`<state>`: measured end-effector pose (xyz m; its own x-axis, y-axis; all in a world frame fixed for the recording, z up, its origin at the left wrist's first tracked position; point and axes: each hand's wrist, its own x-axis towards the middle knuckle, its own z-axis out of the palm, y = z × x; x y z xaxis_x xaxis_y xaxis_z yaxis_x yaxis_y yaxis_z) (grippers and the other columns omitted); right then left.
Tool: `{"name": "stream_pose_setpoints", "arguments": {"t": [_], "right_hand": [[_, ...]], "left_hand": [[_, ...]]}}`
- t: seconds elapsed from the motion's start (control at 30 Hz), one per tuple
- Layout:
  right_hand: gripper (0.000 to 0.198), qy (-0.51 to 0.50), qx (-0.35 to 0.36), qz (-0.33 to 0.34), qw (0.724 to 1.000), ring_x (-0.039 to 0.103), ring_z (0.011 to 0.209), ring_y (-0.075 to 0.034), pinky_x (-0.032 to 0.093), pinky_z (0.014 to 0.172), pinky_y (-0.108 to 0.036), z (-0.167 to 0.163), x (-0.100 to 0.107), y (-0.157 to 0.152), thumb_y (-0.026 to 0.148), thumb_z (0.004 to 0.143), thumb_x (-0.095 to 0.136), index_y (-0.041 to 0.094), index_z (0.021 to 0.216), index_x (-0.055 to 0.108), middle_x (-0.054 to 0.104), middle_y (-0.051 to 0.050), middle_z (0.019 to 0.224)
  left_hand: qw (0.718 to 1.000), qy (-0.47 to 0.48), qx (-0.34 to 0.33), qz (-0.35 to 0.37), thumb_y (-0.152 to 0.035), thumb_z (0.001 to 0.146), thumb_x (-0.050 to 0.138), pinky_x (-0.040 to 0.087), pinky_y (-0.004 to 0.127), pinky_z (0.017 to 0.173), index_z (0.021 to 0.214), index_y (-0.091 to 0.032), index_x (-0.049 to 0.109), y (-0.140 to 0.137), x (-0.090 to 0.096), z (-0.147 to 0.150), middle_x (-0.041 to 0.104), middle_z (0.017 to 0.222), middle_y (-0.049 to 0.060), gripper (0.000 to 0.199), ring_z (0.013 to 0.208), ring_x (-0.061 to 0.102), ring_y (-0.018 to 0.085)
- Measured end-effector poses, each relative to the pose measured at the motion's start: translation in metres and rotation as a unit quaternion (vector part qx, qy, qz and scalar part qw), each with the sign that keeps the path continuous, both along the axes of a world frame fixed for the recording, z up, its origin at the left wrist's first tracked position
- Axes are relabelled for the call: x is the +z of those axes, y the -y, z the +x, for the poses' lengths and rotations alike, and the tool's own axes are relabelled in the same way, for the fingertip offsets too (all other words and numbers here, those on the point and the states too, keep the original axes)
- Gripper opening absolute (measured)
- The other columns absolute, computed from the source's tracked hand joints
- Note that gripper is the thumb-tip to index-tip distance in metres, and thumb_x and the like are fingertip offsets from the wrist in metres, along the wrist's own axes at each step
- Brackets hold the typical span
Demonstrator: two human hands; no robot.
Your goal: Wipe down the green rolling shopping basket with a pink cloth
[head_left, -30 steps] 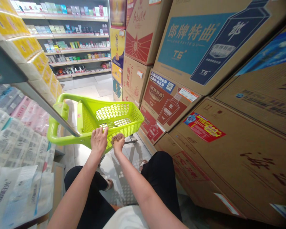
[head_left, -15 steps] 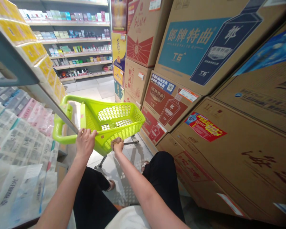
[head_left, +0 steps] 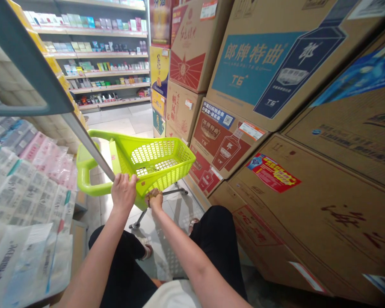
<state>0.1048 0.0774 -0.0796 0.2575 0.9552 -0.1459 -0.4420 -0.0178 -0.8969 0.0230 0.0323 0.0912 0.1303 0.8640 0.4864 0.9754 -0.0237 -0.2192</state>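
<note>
Green cart [head_left: 162,182]: one, on the tiled floor [head_left: 130,122], my landmark from this remote seat. Changed since a second ago: the left hand [head_left: 124,193] has shifted along the cart's near rim towards its handle, now just beside the lower end of the metal pole [head_left: 90,143]; the right hand [head_left: 155,199] shows less of its brown wad [head_left: 148,199]. Left fingers: curled down on the near rim, which lies under them. Right fingers: closed on the wad, cart's near wall just beyond. I also list stacked cartons [head_left: 308,214], right of the cart; wrapped packs [head_left: 25,188], left of it; shelves [head_left: 109,55], beyond.
</note>
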Motion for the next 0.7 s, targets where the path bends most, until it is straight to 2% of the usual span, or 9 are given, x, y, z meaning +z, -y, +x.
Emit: {"name": "stream_pose_setpoints", "arguments": {"t": [0.1,0.2,0.27,0.43,0.5,0.6,0.7], "right_hand": [[0.027,0.114,-0.022,-0.008,0.993,0.059,0.09,-0.02,0.053,0.087,-0.035,0.001,0.015,0.003,0.015,0.064,0.058,0.024,0.088,0.048,0.059,-0.001,0.089],[0.03,0.242,-0.008,0.04,0.969,0.057,0.109,-0.023,0.046,0.104,-0.039,0.002,0.031,0.006,0.017,0.069,0.057,0.023,0.098,0.053,0.062,-0.005,0.108],[0.029,0.256,0.009,0.047,0.966,0.058,0.109,-0.022,0.046,0.104,-0.039,0.004,0.032,0.008,0.017,0.071,0.055,0.023,0.1,0.053,0.062,-0.006,0.11],[0.038,0.258,0.03,-0.039,0.965,0.059,0.106,-0.024,0.049,0.101,-0.04,0.008,0.017,0.014,0.009,0.065,0.057,0.021,0.101,0.052,0.062,-0.007,0.106],[0.037,0.294,0.028,-0.014,0.955,0.058,0.108,-0.024,0.048,0.102,-0.04,0.004,0.023,0.015,0.008,0.066,0.056,0.023,0.1,0.052,0.061,-0.007,0.107],[0.033,0.334,0.03,0.05,0.941,0.057,0.107,-0.022,0.048,0.101,-0.038,-0.003,0.044,0.016,0.008,0.07,0.053,0.025,0.099,0.052,0.059,-0.005,0.108],[0.033,0.345,0.033,0.063,0.936,0.057,0.108,-0.022,0.049,0.1,-0.038,-0.005,0.05,0.017,0.009,0.072,0.052,0.025,0.101,0.053,0.058,-0.005,0.11]], "left_hand": [[1.0,-0.004,0.007,-0.006,-0.028,0.101,0.038,0.038,0.04,0.091,0.085,-0.018,0.071,-0.001,0.001,0.005,0.062,0.075,0.012,0.039,0.083,0.057,0.028],[1.0,-0.004,0.014,-0.014,-0.03,0.101,0.038,0.038,0.041,0.091,0.085,-0.017,0.071,-0.001,0.003,0.011,0.063,0.075,0.013,0.04,0.083,0.057,0.029],[1.0,-0.005,0.019,-0.015,-0.031,0.101,0.038,0.039,0.041,0.091,0.084,-0.017,0.071,-0.001,0.004,0.013,0.063,0.075,0.013,0.04,0.083,0.057,0.029],[1.0,0.0,0.023,-0.009,-0.029,0.101,0.037,0.039,0.041,0.091,0.085,-0.017,0.072,-0.002,0.002,0.016,0.063,0.074,0.012,0.04,0.082,0.057,0.028],[0.999,0.015,0.032,-0.006,-0.029,0.101,0.036,0.039,0.041,0.091,0.083,-0.017,0.072,-0.002,0.001,0.017,0.062,0.074,0.012,0.041,0.082,0.057,0.028],[0.997,0.06,0.048,-0.002,-0.03,0.1,0.037,0.039,0.043,0.091,0.08,-0.018,0.071,-0.004,0.0,0.02,0.061,0.072,0.012,0.042,0.081,0.056,0.028],[0.995,0.091,0.047,0.007,-0.029,0.099,0.039,0.039,0.044,0.09,0.077,-0.018,0.071,-0.006,0.0,0.022,0.059,0.069,0.011,0.041,0.078,0.056,0.027]]}}
